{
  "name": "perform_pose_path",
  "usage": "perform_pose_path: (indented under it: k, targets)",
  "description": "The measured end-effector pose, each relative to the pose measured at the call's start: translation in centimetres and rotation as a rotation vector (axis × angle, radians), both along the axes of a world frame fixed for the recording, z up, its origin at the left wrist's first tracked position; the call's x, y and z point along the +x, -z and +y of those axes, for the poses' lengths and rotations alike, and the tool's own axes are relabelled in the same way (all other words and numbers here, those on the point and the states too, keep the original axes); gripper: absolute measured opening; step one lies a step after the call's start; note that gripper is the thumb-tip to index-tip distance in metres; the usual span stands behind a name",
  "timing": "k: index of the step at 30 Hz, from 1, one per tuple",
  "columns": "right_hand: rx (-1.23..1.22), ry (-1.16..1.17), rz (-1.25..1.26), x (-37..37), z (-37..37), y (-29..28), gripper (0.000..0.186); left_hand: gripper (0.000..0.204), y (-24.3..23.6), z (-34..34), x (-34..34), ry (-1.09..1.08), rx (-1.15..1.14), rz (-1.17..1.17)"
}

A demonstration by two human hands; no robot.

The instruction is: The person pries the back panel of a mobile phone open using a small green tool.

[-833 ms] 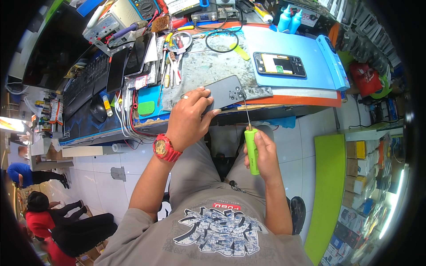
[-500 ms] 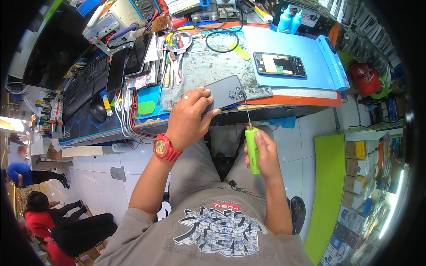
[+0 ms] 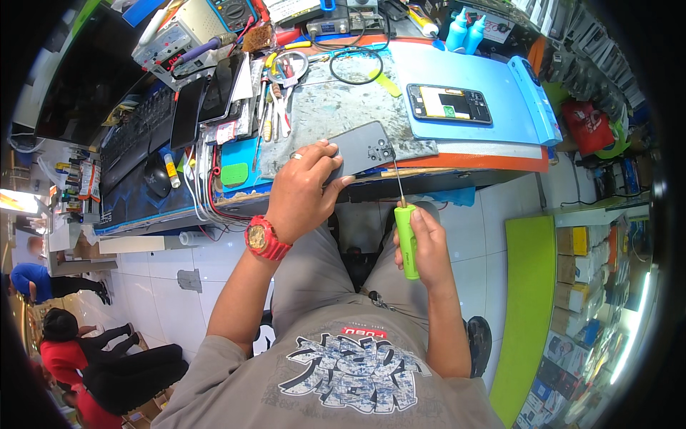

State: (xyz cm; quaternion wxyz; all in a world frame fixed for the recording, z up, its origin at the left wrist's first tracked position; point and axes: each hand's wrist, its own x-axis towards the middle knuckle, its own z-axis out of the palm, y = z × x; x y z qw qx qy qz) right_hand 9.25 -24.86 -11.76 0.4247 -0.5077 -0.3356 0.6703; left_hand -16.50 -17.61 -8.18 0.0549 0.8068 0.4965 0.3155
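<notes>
Near the front edge of the bench lies a dark grey phone back cover (image 3: 354,149), tilted, with a cluster of camera holes at its right end. My left hand (image 3: 304,187), with a ring and a red watch, is closed on the cover's left part. In my right hand (image 3: 431,252) is a green-handled screwdriver (image 3: 406,242). Its thin metal shaft points up, and the tip meets the cover's right edge beside the camera holes; whether it touches, I cannot tell. An opened phone (image 3: 450,104) with its inside showing rests on a light blue mat (image 3: 493,68).
A stained grey work mat (image 3: 321,100) lies under the cover. To its left are tweezers and tools (image 3: 275,111), two dark phones (image 3: 189,111), a keyboard (image 3: 139,121) and a mouse (image 3: 157,176). Blue bottles (image 3: 457,32) stand at the back. People (image 3: 71,350) are at the lower left.
Almost nothing differs. The screwdriver handle and my right hand have shifted very slightly upward; the cover and my left hand stay in place.
</notes>
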Motion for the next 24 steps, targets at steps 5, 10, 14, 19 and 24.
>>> perform_pose_path:
  k: [5,10,14,19,24]
  targets:
    - [-0.008,-0.002,-0.004,0.2,0.1,-0.1,0.049,0.029,0.0,0.0,0.0,0.003,0.0,0.001]
    - [-0.008,-0.001,0.008,0.5,0.3,-0.5,0.048,0.028,0.0,0.1,0.0,0.008,0.012,0.01]
    - [0.03,-0.015,-0.041,1.0,-0.4,-1.7,0.047,0.034,-0.5,0.7,-1.2,0.096,-0.061,0.033]
    - [0.115,0.013,-0.12,1.8,-1.9,-1.3,0.047,0.046,-3.0,4.5,-2.9,0.296,-0.008,0.305]
    - [0.055,0.061,-0.133,0.2,-3.7,-1.4,0.046,0.054,-3.6,4.8,-0.9,0.252,0.01,0.309]
